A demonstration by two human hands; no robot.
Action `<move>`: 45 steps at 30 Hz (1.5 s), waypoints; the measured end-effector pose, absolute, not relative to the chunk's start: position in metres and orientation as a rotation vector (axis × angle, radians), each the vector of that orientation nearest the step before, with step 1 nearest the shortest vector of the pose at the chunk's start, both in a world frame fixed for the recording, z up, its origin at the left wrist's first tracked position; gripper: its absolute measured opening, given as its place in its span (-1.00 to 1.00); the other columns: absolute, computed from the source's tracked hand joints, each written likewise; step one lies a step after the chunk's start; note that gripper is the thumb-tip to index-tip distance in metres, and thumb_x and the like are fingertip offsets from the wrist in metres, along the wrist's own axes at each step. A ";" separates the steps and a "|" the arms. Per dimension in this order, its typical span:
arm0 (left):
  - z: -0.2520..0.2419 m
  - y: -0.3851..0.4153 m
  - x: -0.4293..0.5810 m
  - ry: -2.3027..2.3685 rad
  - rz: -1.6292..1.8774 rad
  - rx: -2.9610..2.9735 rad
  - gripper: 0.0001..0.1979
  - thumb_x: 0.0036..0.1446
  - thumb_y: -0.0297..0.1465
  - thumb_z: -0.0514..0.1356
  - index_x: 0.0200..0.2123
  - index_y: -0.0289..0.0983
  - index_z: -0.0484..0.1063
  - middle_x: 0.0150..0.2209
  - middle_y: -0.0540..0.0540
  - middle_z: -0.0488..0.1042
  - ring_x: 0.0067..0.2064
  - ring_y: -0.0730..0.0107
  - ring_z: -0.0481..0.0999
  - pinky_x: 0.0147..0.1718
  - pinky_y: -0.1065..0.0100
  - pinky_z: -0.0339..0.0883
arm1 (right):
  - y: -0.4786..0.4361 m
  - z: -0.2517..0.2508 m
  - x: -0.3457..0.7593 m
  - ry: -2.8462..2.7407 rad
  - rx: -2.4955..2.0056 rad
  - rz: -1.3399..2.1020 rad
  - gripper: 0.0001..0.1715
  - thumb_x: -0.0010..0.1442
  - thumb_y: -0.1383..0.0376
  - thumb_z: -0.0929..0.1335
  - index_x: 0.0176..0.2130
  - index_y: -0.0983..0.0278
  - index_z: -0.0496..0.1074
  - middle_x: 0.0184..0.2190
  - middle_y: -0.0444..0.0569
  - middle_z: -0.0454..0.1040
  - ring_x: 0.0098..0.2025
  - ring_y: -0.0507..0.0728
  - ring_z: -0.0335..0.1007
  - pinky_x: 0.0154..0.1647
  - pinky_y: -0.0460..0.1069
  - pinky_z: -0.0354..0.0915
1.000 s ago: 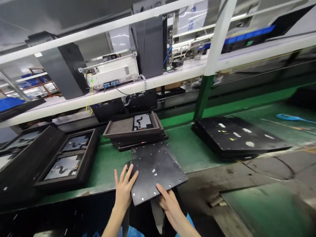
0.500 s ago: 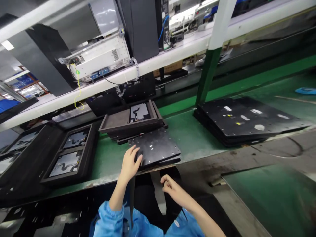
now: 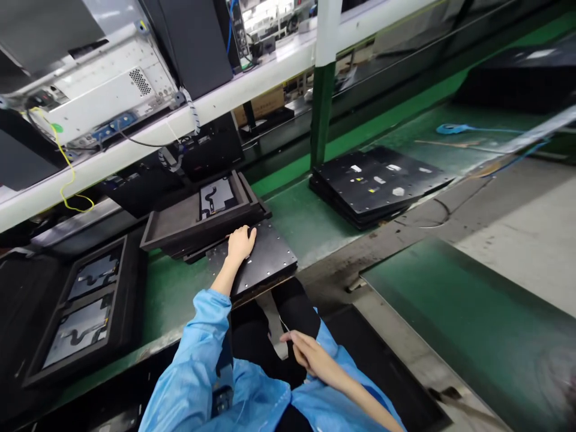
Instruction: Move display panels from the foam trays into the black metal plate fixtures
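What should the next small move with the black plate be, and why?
Probably bring the right hand up to the near edge of the black plate. Only the left hand touches it, flat on its far corner beside the stack of dark trays; the near edge lies at the front edge of the green bench, and the right hand is low over the lap.

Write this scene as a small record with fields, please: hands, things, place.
left hand: rests flat on the black plate, near its far edge
right hand: low, above the blue coat, off the green bench; grip unclear
black plate: lies on the green bench, next to the stack of trays
further right: stack of black plates
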State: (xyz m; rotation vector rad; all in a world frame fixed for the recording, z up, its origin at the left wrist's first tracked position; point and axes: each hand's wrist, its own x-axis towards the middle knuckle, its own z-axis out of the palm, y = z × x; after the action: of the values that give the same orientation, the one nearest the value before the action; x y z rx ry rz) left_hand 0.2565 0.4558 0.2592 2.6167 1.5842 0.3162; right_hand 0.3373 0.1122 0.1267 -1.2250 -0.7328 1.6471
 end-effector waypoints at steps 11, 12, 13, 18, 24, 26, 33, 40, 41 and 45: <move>0.259 0.454 0.254 1.576 0.275 2.667 -0.56 0.60 -0.07 -0.03 0.08 -0.23 0.50 0.01 -0.24 0.66 0.08 0.06 0.63 0.11 0.17 0.38 | 0.191 0.148 0.373 -0.941 -1.320 1.083 -0.36 0.55 -0.19 0.18 0.09 0.24 0.46 -0.56 -0.29 0.16 -0.49 0.10 0.12 -0.34 0.00 0.15; 0.259 0.454 0.254 1.578 0.267 2.674 -0.56 0.60 -0.07 -0.04 0.08 -0.23 0.50 0.01 -0.24 0.66 0.08 0.05 0.62 0.11 0.16 0.38 | 0.195 0.146 0.373 -0.930 -1.316 1.066 -0.37 0.55 -0.19 0.18 0.08 0.24 0.46 -0.56 -0.29 0.15 -0.50 0.10 0.10 -0.36 0.00 0.13; 0.259 0.455 0.254 1.579 0.257 2.679 -0.56 0.60 -0.08 -0.05 0.08 -0.23 0.49 0.01 -0.25 0.66 0.08 0.05 0.62 0.11 0.15 0.37 | 0.197 0.144 0.372 -0.919 -1.317 1.045 -0.38 0.55 -0.19 0.19 0.07 0.24 0.47 -0.55 -0.29 0.14 -0.50 0.09 0.09 -0.38 -0.01 0.10; 0.259 0.456 0.255 1.572 0.212 2.694 -0.56 0.61 -0.08 -0.07 0.10 -0.23 0.46 0.04 -0.25 0.65 0.10 0.05 0.60 0.12 0.14 0.36 | 0.201 0.137 0.358 -0.877 -1.407 0.886 -0.37 0.54 -0.18 0.19 0.07 0.22 0.51 -0.46 -0.21 0.23 -0.43 0.11 0.16 -0.34 -0.01 0.19; 0.260 0.453 0.255 1.561 0.197 2.701 -0.57 0.62 -0.09 -0.08 0.06 -0.24 0.46 0.03 -0.24 0.64 0.09 0.07 0.60 0.12 0.14 0.36 | 0.203 0.135 0.346 -0.843 -1.473 0.807 -0.32 0.52 -0.20 0.18 0.09 0.23 0.53 -0.46 -0.18 0.27 -0.42 0.13 0.22 -0.37 -0.02 0.25; 0.260 0.452 0.255 1.552 0.196 2.709 -0.56 0.62 -0.09 -0.09 0.05 -0.24 0.45 0.02 -0.24 0.64 0.09 0.06 0.60 0.12 0.13 0.36 | 0.202 0.134 0.346 -0.835 -1.430 0.850 -0.33 0.53 -0.20 0.19 0.06 0.25 0.53 -0.49 -0.22 0.20 -0.45 0.10 0.16 -0.40 -0.03 0.18; 0.258 0.451 0.256 1.544 0.197 2.718 -0.57 0.62 -0.09 -0.09 0.03 -0.24 0.45 0.02 -0.24 0.64 0.09 0.07 0.60 0.13 0.13 0.35 | 0.194 0.145 0.363 -0.952 -1.492 0.866 -0.38 0.54 -0.17 0.20 0.05 0.22 0.55 -0.49 -0.23 0.20 -0.46 0.11 0.13 -0.34 -0.01 0.14; 0.257 0.451 0.255 1.549 0.192 2.721 -0.54 0.62 -0.08 -0.11 0.09 -0.25 0.44 0.06 -0.27 0.63 0.12 0.02 0.59 0.15 0.10 0.34 | 0.198 0.175 0.405 -1.168 -1.535 0.962 -0.38 0.51 -0.18 0.24 -0.08 0.22 0.60 -0.46 -0.17 0.36 -0.40 0.12 0.28 -0.25 0.00 0.21; 0.257 0.451 0.255 1.549 0.192 2.722 -0.54 0.62 -0.08 -0.11 0.09 -0.26 0.44 0.06 -0.27 0.63 0.12 0.02 0.59 0.15 0.10 0.35 | 0.198 0.176 0.407 -1.186 -1.551 0.939 -0.39 0.52 -0.16 0.24 -0.08 0.22 0.61 -0.43 -0.15 0.42 -0.37 0.13 0.32 -0.21 0.01 0.23; 0.258 0.452 0.255 1.559 0.180 2.725 -0.55 0.62 -0.08 -0.10 0.08 -0.24 0.45 0.04 -0.26 0.65 0.12 0.03 0.60 0.15 0.12 0.36 | 0.197 0.166 0.396 -1.119 -1.543 0.857 -0.40 0.54 -0.14 0.23 -0.01 0.22 0.61 -0.33 -0.08 0.55 -0.32 0.14 0.40 -0.12 0.02 0.31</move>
State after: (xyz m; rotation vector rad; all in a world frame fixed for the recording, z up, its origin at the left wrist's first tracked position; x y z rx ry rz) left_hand 0.2548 0.4515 0.2576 2.7248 1.5590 0.1803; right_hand 0.3960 0.1973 0.1664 -1.5427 -1.1190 0.8572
